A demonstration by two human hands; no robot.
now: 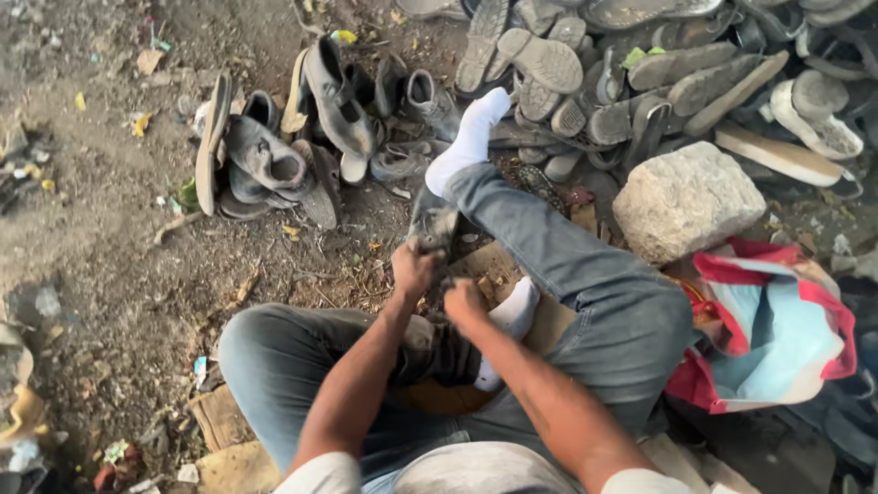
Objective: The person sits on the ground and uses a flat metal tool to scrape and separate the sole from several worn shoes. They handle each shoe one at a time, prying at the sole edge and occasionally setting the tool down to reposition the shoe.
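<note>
L hand (413,267) has its grip closed round a dark worn shoe (432,222), held up w/ the toe pointing away, just above the ground between the legs. R hand (464,300) sits right beside it, near the shoe's heel end; can't tell if its grip is pinching or loose. Person sits on cardboard (233,439) in jeans & white socks. Small shoe pile (274,151) lies front-left, big heap of soles (640,73) front-right, grey rock (686,197) & red-blue bag (768,329) to the R.

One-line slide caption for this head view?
Seated on the ground, both hands grip a worn dark shoe beside piled soles.
</note>
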